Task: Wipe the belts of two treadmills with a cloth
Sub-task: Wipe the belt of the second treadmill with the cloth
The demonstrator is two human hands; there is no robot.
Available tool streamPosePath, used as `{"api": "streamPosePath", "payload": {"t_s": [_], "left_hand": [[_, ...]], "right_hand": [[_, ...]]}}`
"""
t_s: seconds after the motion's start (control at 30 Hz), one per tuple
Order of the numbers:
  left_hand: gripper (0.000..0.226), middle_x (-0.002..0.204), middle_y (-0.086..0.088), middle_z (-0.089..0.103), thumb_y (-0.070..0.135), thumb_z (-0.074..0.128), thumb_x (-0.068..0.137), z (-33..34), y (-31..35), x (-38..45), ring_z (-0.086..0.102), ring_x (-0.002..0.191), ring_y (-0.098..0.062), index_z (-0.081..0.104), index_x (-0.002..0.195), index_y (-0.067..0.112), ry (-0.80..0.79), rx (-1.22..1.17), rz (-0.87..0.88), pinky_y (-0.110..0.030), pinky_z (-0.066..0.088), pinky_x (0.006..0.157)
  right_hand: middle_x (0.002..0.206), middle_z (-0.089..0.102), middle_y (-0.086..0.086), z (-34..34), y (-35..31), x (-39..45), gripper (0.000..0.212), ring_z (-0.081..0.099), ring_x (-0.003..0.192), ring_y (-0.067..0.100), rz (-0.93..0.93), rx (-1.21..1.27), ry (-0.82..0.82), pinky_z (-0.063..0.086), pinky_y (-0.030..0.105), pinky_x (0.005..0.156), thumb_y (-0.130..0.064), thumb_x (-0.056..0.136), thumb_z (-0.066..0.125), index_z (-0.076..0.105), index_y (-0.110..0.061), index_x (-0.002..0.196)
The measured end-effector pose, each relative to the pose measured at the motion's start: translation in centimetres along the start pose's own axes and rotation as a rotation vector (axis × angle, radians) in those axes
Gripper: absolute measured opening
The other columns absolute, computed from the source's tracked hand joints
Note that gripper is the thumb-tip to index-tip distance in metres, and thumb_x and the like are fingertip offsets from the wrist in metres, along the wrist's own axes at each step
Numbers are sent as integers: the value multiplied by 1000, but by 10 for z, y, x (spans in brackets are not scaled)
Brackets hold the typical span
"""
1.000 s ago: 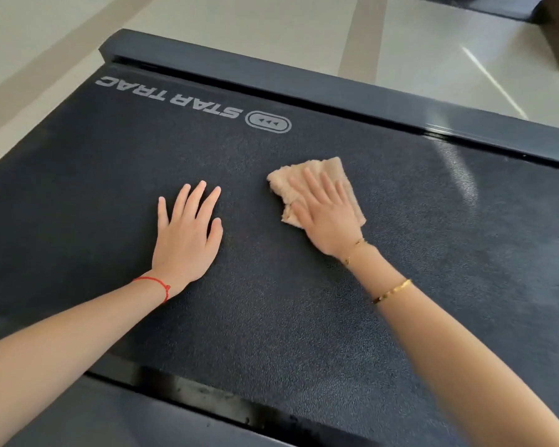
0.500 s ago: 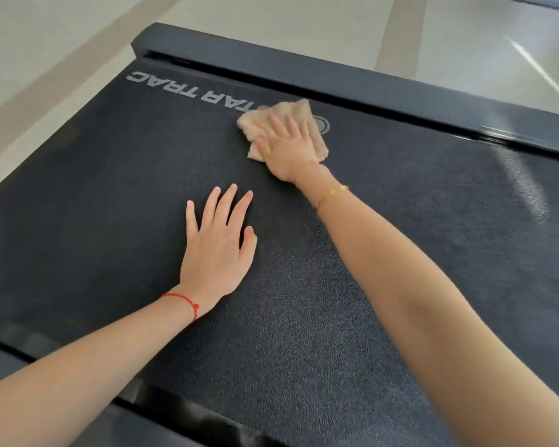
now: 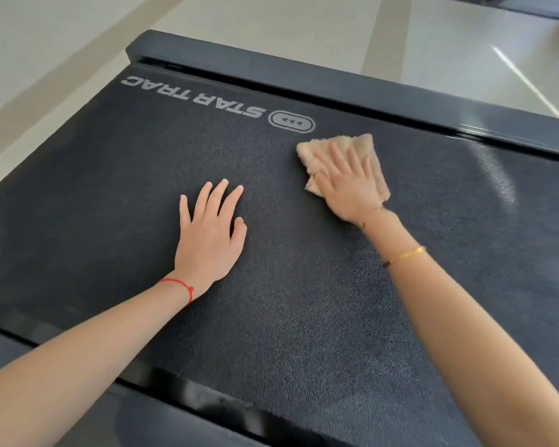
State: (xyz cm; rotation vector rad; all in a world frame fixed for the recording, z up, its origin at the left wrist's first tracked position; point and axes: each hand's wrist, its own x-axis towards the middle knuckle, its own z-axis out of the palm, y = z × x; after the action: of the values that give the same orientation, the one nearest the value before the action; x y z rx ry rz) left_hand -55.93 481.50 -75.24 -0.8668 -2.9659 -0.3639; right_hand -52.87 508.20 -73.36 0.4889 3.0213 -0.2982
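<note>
1. Your left hand [image 3: 207, 233] lies flat on the belt [image 3: 117, 195], fingers straight and slightly spread, palm down. It holds nothing and seems only to brace you.
2. The printed logo [image 3: 291, 121] sits beyond and between your hands, close to the far side rail [image 3: 352, 88].
3. The cloth [image 3: 365, 146], a bunched tan rag, lies just right of the logo and near the far rail, wholly under your right hand [image 3: 346, 185].
4. That right hand presses it with fingers extended, not curled round it; the cloth's edges poke out past the fingertips.
5. The belt's long axis runs left to right across you, so the unwiped stretch to the right is likely next, and your right hand is the nearer one.
</note>
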Motion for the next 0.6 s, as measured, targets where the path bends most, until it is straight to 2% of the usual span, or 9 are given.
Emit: {"api": "streamPosePath", "payload": {"t_s": [0.1,0.2,0.3,0.4,0.47,0.53,0.6], "left_hand": [[56,164,0,21,35,30,101,0,0,-1,10,154,-20,26,157,25,4,-11,2,-58,6,122],[56,164,0,21,35,30,102,-1,-1,0,10,153,-21,26,157,25,-1,-16,11,-58,6,122],[55,165,-1,21,35,30,102,-2,-2,-1,10,153,-21,26,157,25,-4,-18,12,-58,6,123],[54,164,-2,22,34,32,103,-3,-2,-3,11,153,-22,27,156,24,1,-26,20,-59,6,122],[54,164,-2,22,33,33,104,-3,-1,-2,11,153,-23,27,156,24,8,-28,19,-59,6,122],[54,164,-3,23,33,34,103,-3,-1,-2,12,153,-23,28,156,24,13,-30,21,-60,6,122],[53,163,-4,24,32,35,103,-3,0,-2,13,153,-24,29,156,23,21,-32,24,-61,7,122]], "right_hand": [[166,1,-4,14,-21,-59,52,-6,152,27,-184,28,-4,-7,46,122,-46,105,19,11,-37,156],[165,3,-10,17,-18,-94,52,-4,152,23,-270,41,-12,-6,44,123,-47,105,21,11,-40,155],[165,1,-8,10,4,-82,52,-4,153,23,-188,14,-5,-4,43,123,-46,105,21,9,-38,155],[166,-4,-4,0,29,-57,53,-6,152,24,49,9,8,-8,42,122,-45,106,17,5,-35,156],[166,-6,-3,-3,32,-54,53,-8,152,25,137,19,-7,-10,44,122,-45,106,15,5,-35,157],[166,-5,-2,1,19,-67,53,-9,152,27,106,20,-14,-11,44,122,-45,106,15,5,-35,157],[166,-5,-3,9,-4,-98,52,-9,152,27,-4,-1,-19,-10,45,122,-44,106,16,6,-36,157]]}}
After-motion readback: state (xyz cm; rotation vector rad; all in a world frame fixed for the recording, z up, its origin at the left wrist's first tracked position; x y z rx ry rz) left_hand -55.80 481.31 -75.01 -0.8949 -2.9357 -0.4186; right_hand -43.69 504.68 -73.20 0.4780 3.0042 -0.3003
